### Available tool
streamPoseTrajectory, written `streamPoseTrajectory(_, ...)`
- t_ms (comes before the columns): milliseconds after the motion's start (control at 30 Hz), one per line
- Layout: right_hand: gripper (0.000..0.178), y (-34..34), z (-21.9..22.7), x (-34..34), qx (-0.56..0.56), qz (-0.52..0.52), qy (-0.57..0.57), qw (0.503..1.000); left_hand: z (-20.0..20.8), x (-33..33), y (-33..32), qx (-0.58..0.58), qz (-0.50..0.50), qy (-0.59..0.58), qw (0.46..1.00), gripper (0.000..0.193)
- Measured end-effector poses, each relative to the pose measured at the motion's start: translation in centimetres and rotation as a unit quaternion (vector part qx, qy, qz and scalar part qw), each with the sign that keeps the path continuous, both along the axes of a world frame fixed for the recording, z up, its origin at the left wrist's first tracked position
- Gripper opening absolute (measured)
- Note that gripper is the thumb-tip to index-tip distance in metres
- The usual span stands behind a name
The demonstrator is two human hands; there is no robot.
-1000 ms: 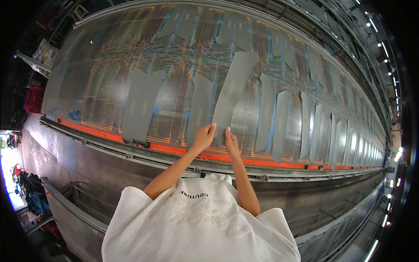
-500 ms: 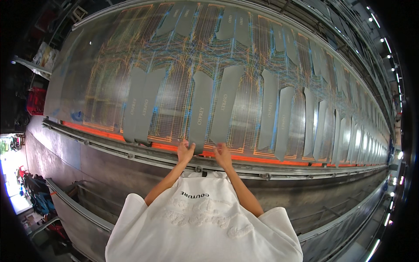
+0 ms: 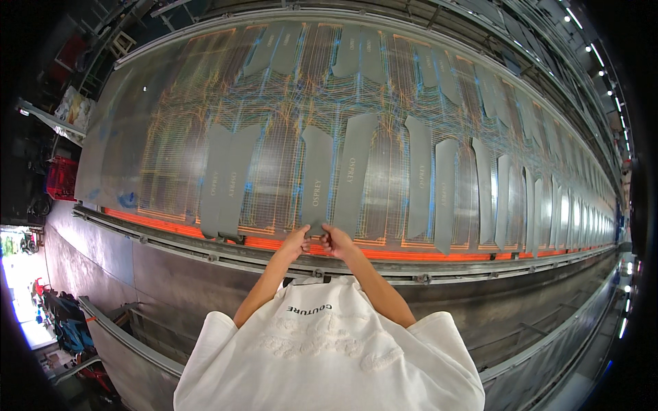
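Observation:
A long grey fabric panel (image 3: 317, 161) with pale lettering lies on the printing table, its far end cut at a slant. At its near end, my left hand (image 3: 296, 242) pinches the left corner between thumb and fingers. The right corner is between the fingertips of my right hand (image 3: 338, 242), so the two hands are close together over the table's front edge. Just to the right lies a second grey panel (image 3: 355, 171), apart from my fingers. Left of my hands, a pair of grey panels (image 3: 229, 178) lies side by side.
The long table (image 3: 274, 178) carries blue and orange outline marks and several more grey panels (image 3: 419, 178) running right. An orange-red strip (image 3: 157, 220) and a metal rail (image 3: 226, 262) with knobs follow its near edge. A red crate (image 3: 62, 177) stands at the far left.
My right hand has moved left, from beside the neighbouring panel to the right corner of the middle panel. My left hand has shifted slightly right, and the view has tilted a little.

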State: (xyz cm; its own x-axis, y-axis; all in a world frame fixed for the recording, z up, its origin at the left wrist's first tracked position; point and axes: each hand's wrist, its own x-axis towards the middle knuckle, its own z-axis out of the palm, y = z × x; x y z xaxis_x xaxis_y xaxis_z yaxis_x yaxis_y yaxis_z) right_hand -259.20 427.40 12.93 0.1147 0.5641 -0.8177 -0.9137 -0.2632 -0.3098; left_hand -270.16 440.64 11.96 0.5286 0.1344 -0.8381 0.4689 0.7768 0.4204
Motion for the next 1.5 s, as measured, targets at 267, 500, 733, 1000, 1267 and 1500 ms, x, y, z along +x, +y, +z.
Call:
streamPoseTrajectory(267,0.042,2.9,19.5,1.2,0.065,-0.034,-0.385,0.92,20.2,3.1,2.9,0.364,-0.129,-0.166,0.908,0.035)
streamPoseTrajectory(500,0.053,5.4,9.9,2.8,0.026,-0.007,-0.417,0.908,12.0,4.5,6.0,0.568,-0.199,-0.105,0.792,0.049)
streamPoseTrajectory(733,0.067,1.8,-3.2,-1.6,-0.067,0.187,-0.401,0.894,-1.3,-1.6,1.9,0.573,-0.246,0.052,0.78,0.056)
streamPoseTrajectory(1000,0.065,0.9,-3.7,-4.7,-0.293,0.194,-0.601,0.718,-1.2,-5.5,0.7,0.632,-0.12,0.145,0.752,0.048)
streamPoseTrajectory(1267,0.038,4.4,1.2,-7.3,-0.142,0.155,-0.628,0.749,-3.7,-15.4,12.5,0.79,0.039,0.235,0.565,0.029)
streamPoseTrajectory(1500,0.035,15.6,-4.6,-15.3,-0.018,0.113,-0.535,0.837,-5.3,-19.9,19.6,0.622,0.021,0.182,0.761,0.039)
